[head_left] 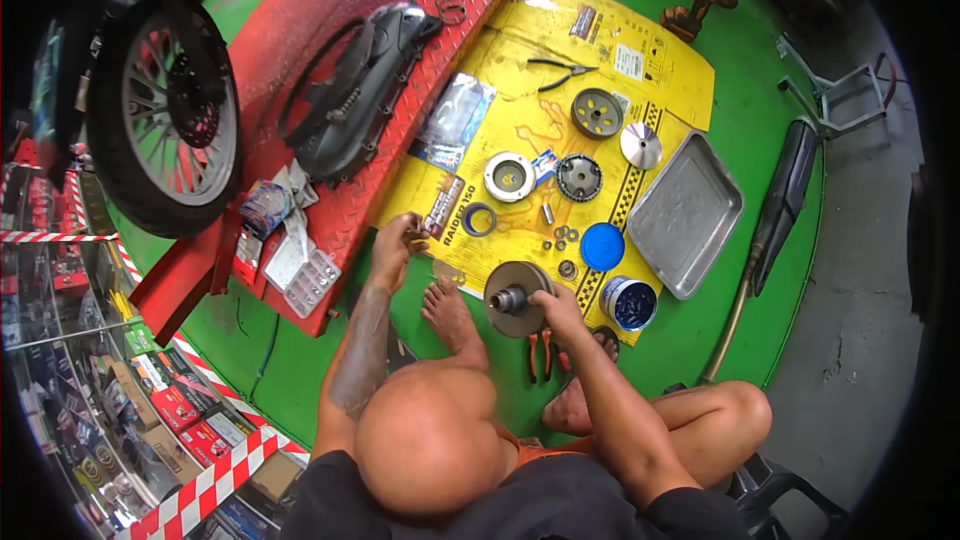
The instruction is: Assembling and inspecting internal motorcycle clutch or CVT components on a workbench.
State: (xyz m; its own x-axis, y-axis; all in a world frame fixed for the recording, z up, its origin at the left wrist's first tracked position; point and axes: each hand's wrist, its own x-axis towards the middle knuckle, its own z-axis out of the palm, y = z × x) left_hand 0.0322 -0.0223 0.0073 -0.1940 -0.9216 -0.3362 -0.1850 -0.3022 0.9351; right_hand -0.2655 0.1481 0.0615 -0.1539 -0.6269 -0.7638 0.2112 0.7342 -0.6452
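My right hand (562, 314) grips the rim of a round metal pulley disc (510, 315) with a hub standing up in its middle. To the left, my left hand (402, 240) is raised with its fingers curled together; whatever they hold, if anything, is too small to make out. Ahead of the disc lie a dark ring (478, 220), a round metal housing (509, 177), a toothed round part (579, 178), a drum with holes (598, 114) and a shiny cone-faced disc (641, 145). Several small rollers (563, 237) and a pin (547, 214) are scattered close by.
Yellow cardboard (500, 50) lies under the parts. Right of the disc are a blue lid (602, 246), a tub of dark blue grease (630, 303) and a metal tray (688, 215). Pliers (562, 73) lie farther off; orange-handled ones (540, 355) are near my feet. A red platform (270, 60) borders the left.
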